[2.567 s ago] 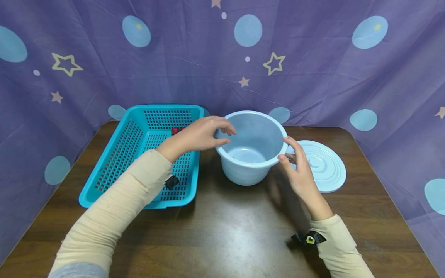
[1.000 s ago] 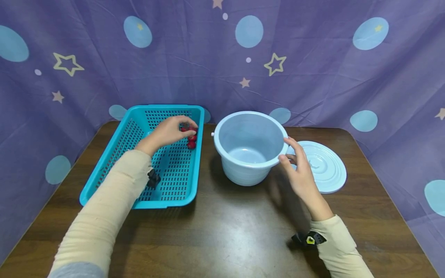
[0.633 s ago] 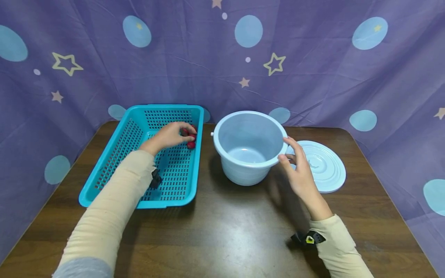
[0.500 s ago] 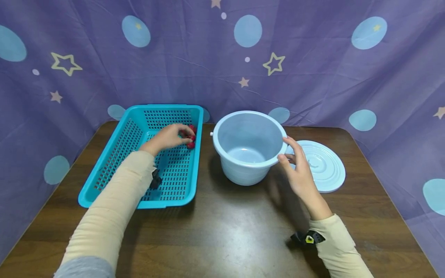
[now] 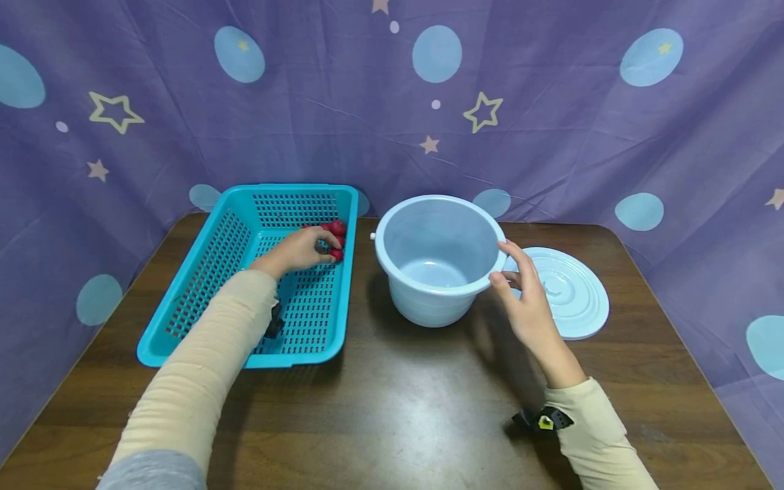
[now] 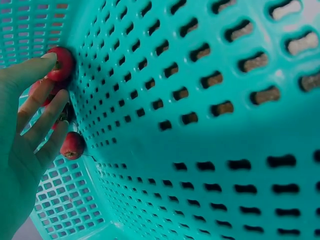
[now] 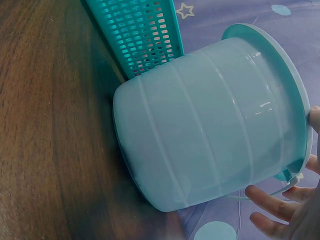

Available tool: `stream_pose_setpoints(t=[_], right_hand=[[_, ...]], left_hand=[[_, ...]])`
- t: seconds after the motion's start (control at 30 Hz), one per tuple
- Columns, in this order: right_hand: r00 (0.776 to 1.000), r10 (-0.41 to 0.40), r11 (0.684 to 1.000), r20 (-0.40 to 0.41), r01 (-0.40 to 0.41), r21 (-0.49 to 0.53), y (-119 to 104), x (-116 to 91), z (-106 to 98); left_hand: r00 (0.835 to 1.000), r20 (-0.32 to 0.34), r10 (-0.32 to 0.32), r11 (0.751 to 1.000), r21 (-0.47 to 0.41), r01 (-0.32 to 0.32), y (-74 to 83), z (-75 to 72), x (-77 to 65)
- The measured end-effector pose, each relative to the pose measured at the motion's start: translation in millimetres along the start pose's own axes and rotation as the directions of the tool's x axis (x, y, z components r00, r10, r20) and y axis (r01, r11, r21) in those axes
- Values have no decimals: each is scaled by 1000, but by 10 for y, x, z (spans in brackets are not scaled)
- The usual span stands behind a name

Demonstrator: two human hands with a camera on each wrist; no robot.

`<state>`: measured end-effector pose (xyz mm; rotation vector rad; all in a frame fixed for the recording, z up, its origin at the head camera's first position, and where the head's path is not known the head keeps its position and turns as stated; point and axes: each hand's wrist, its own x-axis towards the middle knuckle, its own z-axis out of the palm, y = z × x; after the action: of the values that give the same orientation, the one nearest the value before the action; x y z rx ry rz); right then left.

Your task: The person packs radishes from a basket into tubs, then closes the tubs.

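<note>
My left grip [image 5: 300,249] is touching a red fruit [image 6: 64,69], pinch unclear, wanting gentle pressure; my right grip [image 5: 528,303] is holding the bucket [image 5: 429,303].

Basket [image 5: 306,358]: stood on the surface [image 5: 392,408], left of the bucket [image 5: 422,303]
Fruits [image 5: 337,227]: lay inside (toward its right wall)
Lid [image 5: 576,292]: lay right of the bucket
Curtain [image 5: 361,136]: hung behind

Left hand [image 5: 297,249] at red round things [image 5: 337,227] inside turquoise basket [image 5: 294,358]. Right hand [image 5: 529,306] touching rim of pale-blue bucket [image 5: 431,306]; lid [image 5: 577,292] nearby.
</note>
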<state>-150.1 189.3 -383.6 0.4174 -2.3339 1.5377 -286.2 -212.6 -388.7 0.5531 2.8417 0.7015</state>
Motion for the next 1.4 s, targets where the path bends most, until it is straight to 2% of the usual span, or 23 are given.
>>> stream_pose_setpoints(t=[0.17,0.37,0.77,1.03,1.17,1.4], right_hand=[[1000,11,1000,5,-11,-7,-9,-7,-1],[1000,15,1000,4,-15,-11,-16,-18,4],[1000,11,1000,-3,-11,-5,-23,-42,29],[1000,2,1000,-5,-2,-6,-36,-51,45],[1000,-1,1000,-7,1,-7,-39,-54,47],[1000,-9,1000,-23,9,-16,-29,-57,39]], left_hand=[[999,23,-25,999,27,25,6,23,-13],[998,49,-29,997,74,26,-2,58,-9],[997,65,-34,995,93,28,-32,50,-36],[998,54,18,999,50,-21,51,-91,-102],[999,21,40,999,30,-41,104,-195,-140],[998,-44,46,998,48,-44,223,-361,-191]])
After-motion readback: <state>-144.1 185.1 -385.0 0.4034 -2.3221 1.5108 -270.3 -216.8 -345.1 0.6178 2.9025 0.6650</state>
